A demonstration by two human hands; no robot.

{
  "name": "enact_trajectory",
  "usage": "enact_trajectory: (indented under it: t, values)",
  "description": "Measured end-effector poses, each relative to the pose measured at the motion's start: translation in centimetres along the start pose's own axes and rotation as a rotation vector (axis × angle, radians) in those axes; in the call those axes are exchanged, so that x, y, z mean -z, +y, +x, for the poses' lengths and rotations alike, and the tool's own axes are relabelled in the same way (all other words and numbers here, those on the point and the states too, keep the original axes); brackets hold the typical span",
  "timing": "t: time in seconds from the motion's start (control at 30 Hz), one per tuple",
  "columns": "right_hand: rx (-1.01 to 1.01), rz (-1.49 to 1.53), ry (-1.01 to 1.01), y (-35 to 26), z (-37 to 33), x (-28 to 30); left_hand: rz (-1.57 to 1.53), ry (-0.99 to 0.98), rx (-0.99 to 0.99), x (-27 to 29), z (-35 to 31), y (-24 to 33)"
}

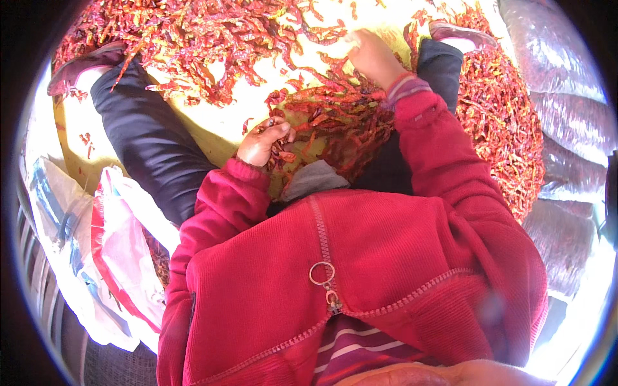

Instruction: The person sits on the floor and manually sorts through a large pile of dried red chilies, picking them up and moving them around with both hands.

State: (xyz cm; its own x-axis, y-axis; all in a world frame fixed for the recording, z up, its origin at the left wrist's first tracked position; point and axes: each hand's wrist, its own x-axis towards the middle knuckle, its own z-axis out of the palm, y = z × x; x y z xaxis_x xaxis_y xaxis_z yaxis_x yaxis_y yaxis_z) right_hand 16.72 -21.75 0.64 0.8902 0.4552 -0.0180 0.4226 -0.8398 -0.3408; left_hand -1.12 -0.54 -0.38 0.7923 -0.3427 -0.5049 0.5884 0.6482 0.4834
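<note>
Dried red chillies [341,112] lie heaped between my legs on a yellow sheet [219,125]. My left hand [262,140] is closed around a few dried chillies at the near left side of this heap, thumb pressed over the curled fingers. Farther off and to the right, my right hand [374,59] reaches past the heap with its fingers bent together and brightly lit at the tips. Whether anything is in those fingertips I cannot make out. A grey cloth [315,180] lies at the heap's near edge, against my red jacket [270,244].
A larger spread of chillies [206,45] covers the far left, and another pile [499,122] lies beyond my right leg. Shiny plastic sacks [570,116] stand along the right. A white and red bag [125,238] is at the left, with chillies visible beside it.
</note>
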Motion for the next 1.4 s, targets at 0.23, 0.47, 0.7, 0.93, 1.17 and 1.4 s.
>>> enact_trajectory:
  t: [0.23,0.47,0.7,0.93,1.17,1.4]
  values:
    - [0.211,-0.184,0.033,-1.7,4.1,-2.5,0.128,0.017,0.014,0.0,0.5,-0.1]
    - [-0.143,-0.165,-0.431,1.7,1.7,-0.1,0.139,-0.036,-0.017,0.6,0.3,0.0]
    - [0.059,0.063,-0.191,-2.6,1.9,-2.5,0.215,-0.022,-0.042,0.3,0.5,-0.7]
    - [0.057,-0.002,-0.259,-11.4,4.3,-4.6,0.225,-0.015,-0.017,0.7,-0.1,-0.2]
    - [0.26,-0.051,-0.185,-4.6,-3.5,-4.3,0.177,-0.008,-0.027,0.8,-0.3,-0.7]
    - [0.159,-0.067,-0.124,-4.1,-5.2,-1.5,0.202,-0.022,-0.067,1.0,-0.4,-0.8]
